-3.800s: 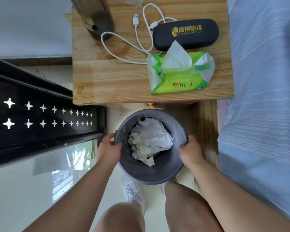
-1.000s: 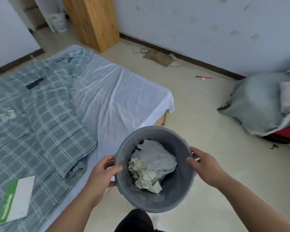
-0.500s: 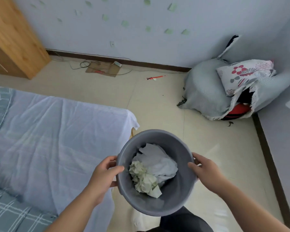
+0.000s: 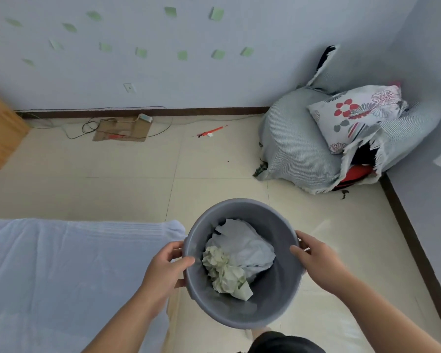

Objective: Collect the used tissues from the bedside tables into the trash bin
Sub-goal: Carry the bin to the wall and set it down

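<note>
I carry a round grey trash bin (image 4: 275, 299) in front of me, held off the floor. My left hand (image 4: 164, 267) grips its left rim, thumb hooked inside. My right hand (image 4: 316, 259) grips the right rim. Inside the bin lie crumpled used tissues (image 4: 236, 259), white ones on top and a greenish wad at the front. No bedside table is in view.
The corner of a bed with a pale blue sheet (image 4: 69, 271) is at lower left. A grey covered heap with a floral pillow (image 4: 341, 138) fills the far right corner. Cardboard and cables (image 4: 122, 128) lie by the wall, a wooden cabinet (image 4: 0, 131) at left. Tiled floor lies between.
The view has swung from the bedside table, across the bed, to the room's far corner. The bin stays in both hands with the same tissues inside.
</note>
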